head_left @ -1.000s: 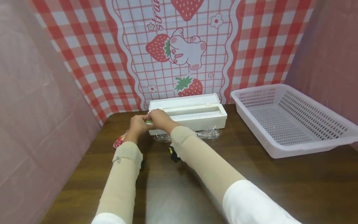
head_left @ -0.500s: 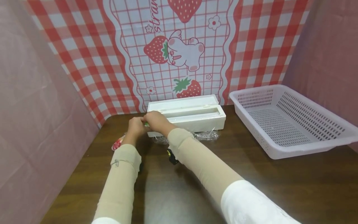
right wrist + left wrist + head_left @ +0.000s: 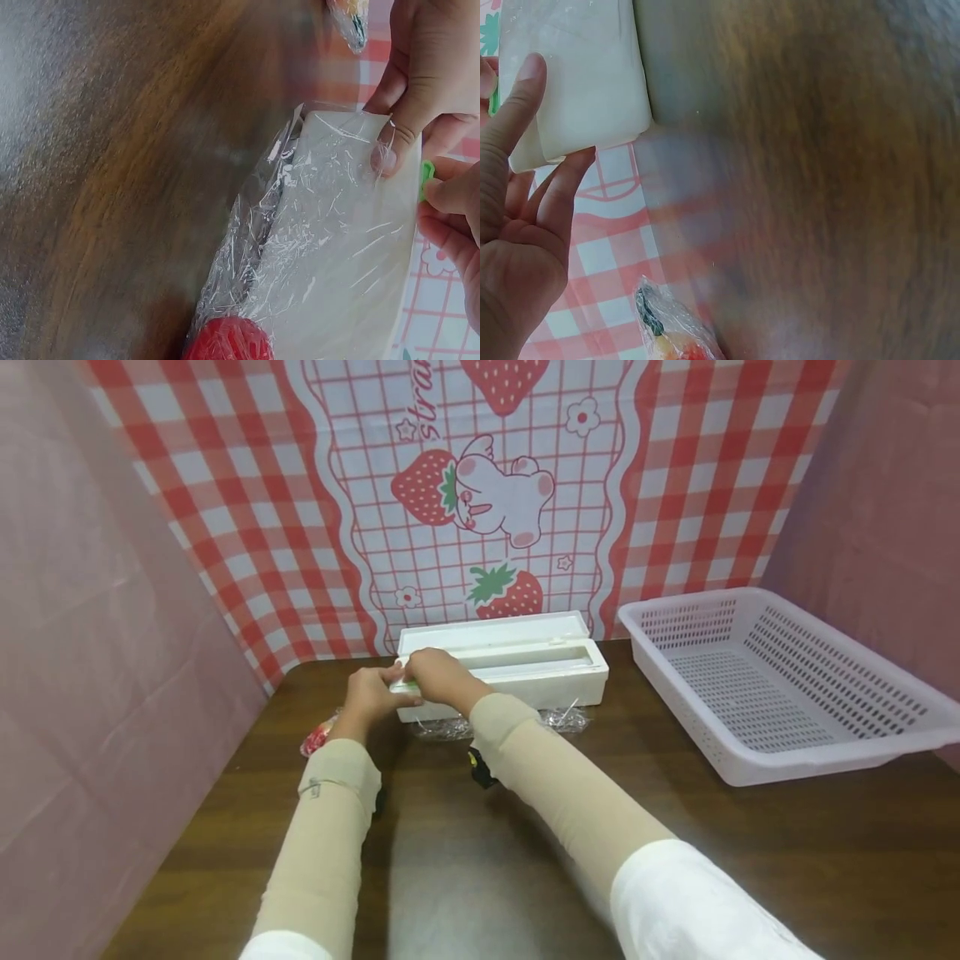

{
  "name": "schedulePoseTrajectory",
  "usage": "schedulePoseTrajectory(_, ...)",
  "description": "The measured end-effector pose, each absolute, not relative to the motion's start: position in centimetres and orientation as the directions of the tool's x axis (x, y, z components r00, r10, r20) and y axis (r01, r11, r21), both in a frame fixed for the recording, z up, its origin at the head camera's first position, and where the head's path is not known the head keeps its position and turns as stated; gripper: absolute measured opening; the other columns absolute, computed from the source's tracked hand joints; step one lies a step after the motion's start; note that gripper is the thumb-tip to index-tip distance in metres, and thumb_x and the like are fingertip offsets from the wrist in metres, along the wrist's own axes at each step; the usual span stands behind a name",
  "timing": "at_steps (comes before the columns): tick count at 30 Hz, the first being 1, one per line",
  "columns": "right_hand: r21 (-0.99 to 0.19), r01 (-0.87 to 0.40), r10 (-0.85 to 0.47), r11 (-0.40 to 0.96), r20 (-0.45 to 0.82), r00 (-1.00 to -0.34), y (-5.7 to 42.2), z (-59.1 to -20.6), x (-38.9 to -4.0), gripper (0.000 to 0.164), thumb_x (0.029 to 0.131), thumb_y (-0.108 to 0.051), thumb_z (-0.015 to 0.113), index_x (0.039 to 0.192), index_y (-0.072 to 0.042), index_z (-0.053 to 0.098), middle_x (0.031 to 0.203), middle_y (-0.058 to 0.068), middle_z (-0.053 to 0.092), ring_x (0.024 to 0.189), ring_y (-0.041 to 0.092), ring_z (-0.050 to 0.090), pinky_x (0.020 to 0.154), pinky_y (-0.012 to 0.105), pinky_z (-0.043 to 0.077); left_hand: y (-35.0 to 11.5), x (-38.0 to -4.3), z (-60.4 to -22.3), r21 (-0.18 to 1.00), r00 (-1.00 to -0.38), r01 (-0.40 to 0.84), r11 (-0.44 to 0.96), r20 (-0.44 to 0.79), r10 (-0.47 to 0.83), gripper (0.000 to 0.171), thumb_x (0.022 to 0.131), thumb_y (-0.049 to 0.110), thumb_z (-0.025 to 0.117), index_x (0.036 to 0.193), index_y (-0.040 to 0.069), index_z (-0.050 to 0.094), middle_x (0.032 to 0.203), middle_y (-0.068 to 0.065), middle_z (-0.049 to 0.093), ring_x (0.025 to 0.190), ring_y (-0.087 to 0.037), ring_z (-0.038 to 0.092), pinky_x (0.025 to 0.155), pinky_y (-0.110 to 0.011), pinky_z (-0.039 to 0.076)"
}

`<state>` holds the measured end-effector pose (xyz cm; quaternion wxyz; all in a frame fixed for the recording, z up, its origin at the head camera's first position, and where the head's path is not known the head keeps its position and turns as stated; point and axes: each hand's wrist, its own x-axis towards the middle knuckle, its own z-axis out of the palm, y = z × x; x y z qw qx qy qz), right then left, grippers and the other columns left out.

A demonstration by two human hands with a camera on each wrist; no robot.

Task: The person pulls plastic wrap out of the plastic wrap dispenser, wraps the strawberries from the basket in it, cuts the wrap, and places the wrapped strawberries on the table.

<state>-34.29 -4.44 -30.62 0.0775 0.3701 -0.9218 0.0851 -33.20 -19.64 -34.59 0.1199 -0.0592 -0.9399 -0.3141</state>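
Observation:
A long white cling film dispenser box (image 3: 525,687) stands at the back of the table with its lid (image 3: 495,631) raised. My left hand (image 3: 367,697) grips its left end, the thumb on the front face and the fingers beneath the end in the left wrist view. At the box's top edge, my right hand (image 3: 442,677) pinches a small green slider (image 3: 427,174) between thumb and finger. Clear film (image 3: 251,217) hangs down the front of the box. Behind that film, a round red thing (image 3: 229,341) shows at the lower edge of the right wrist view.
A film-wrapped red and yellow item (image 3: 679,341) with a dark green tip lies left of the box. A white perforated basket (image 3: 720,752) stands at the right. Behind the box hangs a red-checked strawberry cloth (image 3: 675,485).
My right hand first edges left, then shifts right along the box's top edge with the slider. My left hand stays at the left end, its thumb now more extended. The box stays in place.

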Motion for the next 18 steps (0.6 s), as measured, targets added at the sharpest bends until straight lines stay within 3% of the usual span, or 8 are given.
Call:
schedulePoseTrajectory(10,-0.081,-0.706,-0.684,0.704,0.192,-0.704,-3.4,-30.4,-34.2,0.018,0.079,0.005,0.069,0.09,-0.008,0.076,0.093,0.006,0.07,0.089,0.025,0.064,0.087,0.035,0.05,-19.6,-33.0,-34.3,0.583,-0.967,0.183,0.792,0.251,0.039,0.069,0.068,0.034,0.09,0.123,0.004,0.064,0.119,-0.02,0.065,0.104,-0.033,0.064,0.092,-0.042,0.05)
schedulePoseTrajectory(18,-0.085,-0.715,-0.687,0.694,0.22,-0.692,-2.4,-30.5,-34.2,0.022,0.077,0.007,0.067,0.091,-0.008,0.076,0.092,0.006,0.07,0.086,0.025,0.065,0.086,0.035,0.051,-19.5,-32.9,-34.3,0.582,-0.964,0.193,0.79,0.263,0.042,0.068,0.067,0.033,0.09,0.123,0.005,0.063,0.122,-0.016,0.062,0.111,-0.033,0.061,0.095,-0.041,0.048)
